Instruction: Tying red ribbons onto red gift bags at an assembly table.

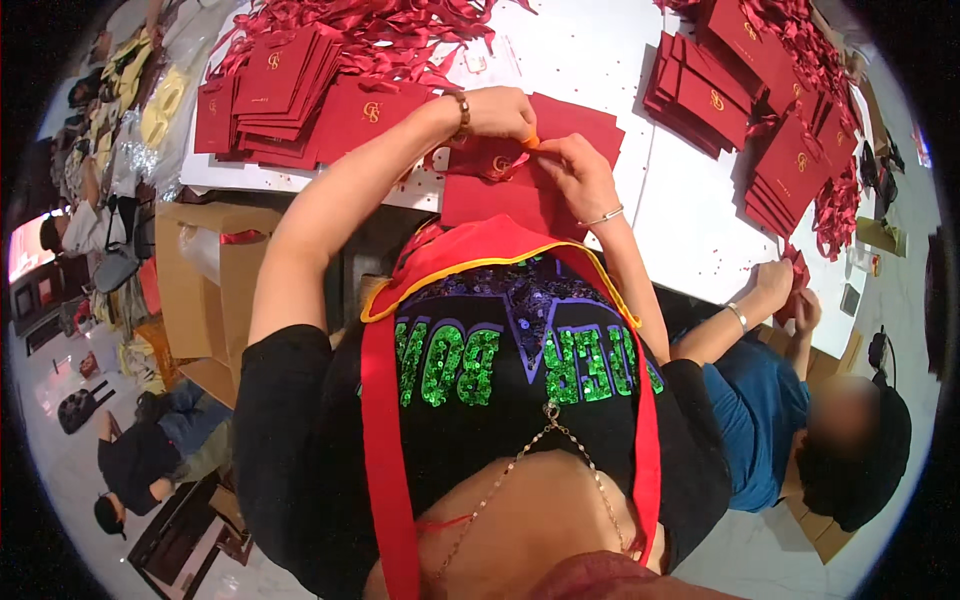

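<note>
Both my hands meet over a dark red paper gift bag lying flat at the table's front edge. My left hand is closed, and a small orange piece shows at its fingertips; its kind is unclear. Close by on the right, my right hand pinches at a shiny red ribbon that runs up from the bag; the exact grip is partly hidden. More red card or bag panels spread out beneath, one toward me and one beyond my right hand.
Stacked red gift bags stand left, below heaped red ribbons. More bag stacks lie right on the white table. A co-worker handles a red piece at my right. An open cardboard box sits left, below table level.
</note>
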The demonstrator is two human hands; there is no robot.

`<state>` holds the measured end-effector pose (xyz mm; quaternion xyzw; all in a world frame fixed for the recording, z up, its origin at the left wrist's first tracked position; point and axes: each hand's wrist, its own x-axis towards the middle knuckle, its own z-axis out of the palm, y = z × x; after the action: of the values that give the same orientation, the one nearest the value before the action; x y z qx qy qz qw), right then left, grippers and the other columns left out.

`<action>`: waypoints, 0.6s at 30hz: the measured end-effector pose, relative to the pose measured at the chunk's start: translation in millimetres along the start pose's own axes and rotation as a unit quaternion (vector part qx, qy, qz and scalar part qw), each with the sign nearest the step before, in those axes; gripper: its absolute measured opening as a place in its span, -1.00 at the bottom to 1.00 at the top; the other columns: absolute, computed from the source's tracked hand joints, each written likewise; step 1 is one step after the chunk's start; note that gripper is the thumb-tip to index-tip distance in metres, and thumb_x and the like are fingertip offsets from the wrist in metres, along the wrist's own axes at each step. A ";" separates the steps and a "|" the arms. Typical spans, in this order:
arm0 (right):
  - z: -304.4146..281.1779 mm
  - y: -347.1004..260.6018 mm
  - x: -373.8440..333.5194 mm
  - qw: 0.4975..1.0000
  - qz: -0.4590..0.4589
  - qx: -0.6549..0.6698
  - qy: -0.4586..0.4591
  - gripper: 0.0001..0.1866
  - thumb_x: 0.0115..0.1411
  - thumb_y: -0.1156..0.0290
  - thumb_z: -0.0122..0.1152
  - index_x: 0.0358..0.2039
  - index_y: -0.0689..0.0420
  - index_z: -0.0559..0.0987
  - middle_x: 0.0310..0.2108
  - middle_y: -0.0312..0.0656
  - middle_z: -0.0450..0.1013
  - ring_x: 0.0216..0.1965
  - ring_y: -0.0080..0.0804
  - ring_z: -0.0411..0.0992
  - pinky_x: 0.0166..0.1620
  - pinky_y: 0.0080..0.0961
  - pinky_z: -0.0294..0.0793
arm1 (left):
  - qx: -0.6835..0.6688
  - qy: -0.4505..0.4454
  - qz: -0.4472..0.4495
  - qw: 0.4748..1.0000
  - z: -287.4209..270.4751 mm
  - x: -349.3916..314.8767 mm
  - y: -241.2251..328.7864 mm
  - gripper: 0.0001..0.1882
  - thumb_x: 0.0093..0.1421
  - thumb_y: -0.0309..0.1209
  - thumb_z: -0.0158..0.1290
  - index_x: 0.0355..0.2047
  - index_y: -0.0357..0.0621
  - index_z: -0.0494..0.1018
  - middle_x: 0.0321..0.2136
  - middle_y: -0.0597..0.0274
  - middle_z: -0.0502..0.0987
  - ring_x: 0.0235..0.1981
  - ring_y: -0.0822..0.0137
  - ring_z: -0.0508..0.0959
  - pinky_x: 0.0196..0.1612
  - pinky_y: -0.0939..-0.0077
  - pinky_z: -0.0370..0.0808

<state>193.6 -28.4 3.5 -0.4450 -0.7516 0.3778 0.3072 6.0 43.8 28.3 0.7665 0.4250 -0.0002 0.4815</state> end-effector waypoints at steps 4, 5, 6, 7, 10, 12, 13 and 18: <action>-0.5 0.8 -0.4 1.000 0.010 0.008 0.019 -0.81 -0.03 0.52 0.15 -0.33 0.15 0.49 -0.46 -0.11 0.35 -0.40 -0.19 0.38 -0.33 -0.46 0.36 | -0.023 0.032 -0.009 0.999 6.5 5.6 2.9 -0.73 -0.08 -0.30 -0.01 -0.50 -0.27 0.52 -0.65 0.19 0.50 -0.59 0.44 0.43 -0.48 0.56 0.35; 0.4 5.9 -1.7 1.000 0.006 0.009 0.024 -0.81 -0.01 0.54 0.15 -0.32 0.17 0.49 -0.46 -0.15 0.36 -0.42 -0.32 0.37 -0.33 -0.54 0.35 | -0.017 0.062 -0.017 0.998 11.7 5.2 2.9 -0.74 -0.07 -0.30 0.00 -0.51 -0.26 0.52 -0.65 0.19 0.50 -0.59 0.44 0.44 -0.48 0.56 0.35; 1.2 7.3 -1.5 1.000 0.003 0.009 0.029 -0.81 0.00 0.57 0.15 -0.31 0.19 0.49 -0.46 -0.20 0.37 -0.43 -0.45 0.37 -0.34 -0.63 0.35 | -0.015 0.110 -0.007 0.994 16.5 8.2 -2.7 -0.74 -0.06 -0.28 0.01 -0.52 -0.26 0.52 -0.64 0.20 0.51 -0.59 0.44 0.45 -0.47 0.57 0.36; 1.4 7.6 -0.8 1.000 0.002 0.010 0.029 -0.81 0.00 0.57 0.15 -0.31 0.19 0.49 -0.46 -0.20 0.37 -0.43 -0.45 0.37 -0.34 -0.63 0.35 | -0.054 0.179 -0.005 0.982 16.9 11.4 -9.3 -0.74 -0.06 -0.28 0.02 -0.53 -0.26 0.52 -0.63 0.19 0.52 -0.58 0.44 0.45 -0.46 0.57 0.37; 0.6 6.7 -0.3 0.998 0.033 0.051 0.023 -0.82 0.01 0.56 0.15 -0.31 0.20 0.49 -0.43 -0.18 0.39 -0.40 -0.42 0.39 -0.30 -0.62 0.36 | -0.079 0.282 -0.030 0.956 13.1 12.9 -19.5 -0.73 -0.02 -0.27 0.01 -0.54 -0.26 0.50 -0.62 0.19 0.51 -0.57 0.45 0.45 -0.45 0.58 0.37; 1.4 6.7 0.8 0.999 -0.003 0.004 0.036 -0.80 0.00 0.53 0.17 -0.30 0.20 0.49 -0.41 -0.20 0.40 -0.40 -0.44 0.38 -0.31 -0.62 0.36 | 0.063 0.358 0.083 0.928 12.1 17.5 -35.4 -0.72 -0.06 -0.23 0.00 -0.52 -0.20 0.54 -0.54 0.01 0.52 -0.47 0.19 0.52 -0.37 0.43 0.42; 0.3 5.5 2.7 0.999 -0.004 0.004 0.033 -0.80 0.00 0.53 0.17 -0.30 0.20 0.49 -0.41 -0.20 0.40 -0.40 -0.44 0.38 -0.31 -0.62 0.36 | -0.090 0.257 0.034 0.962 8.7 17.5 -34.6 -0.73 -0.04 -0.26 -0.03 -0.52 -0.21 0.52 -0.50 0.02 0.51 -0.45 0.21 0.51 -0.36 0.44 0.41; 1.8 3.4 4.6 0.998 -0.004 0.046 0.048 -0.75 -0.03 0.44 0.20 -0.29 0.18 0.48 -0.40 -0.16 0.42 -0.45 -0.36 0.37 -0.32 -0.54 0.36 | -0.170 0.287 0.027 0.943 20.3 18.6 -10.4 -0.72 -0.02 -0.26 -0.06 -0.48 -0.26 0.48 -0.56 0.05 0.51 -0.49 0.24 0.51 -0.37 0.45 0.41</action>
<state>191.7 -23.7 0.2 -0.4451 -0.7193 0.3890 0.3650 19.4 42.7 2.0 0.6523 0.5180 0.3046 0.4620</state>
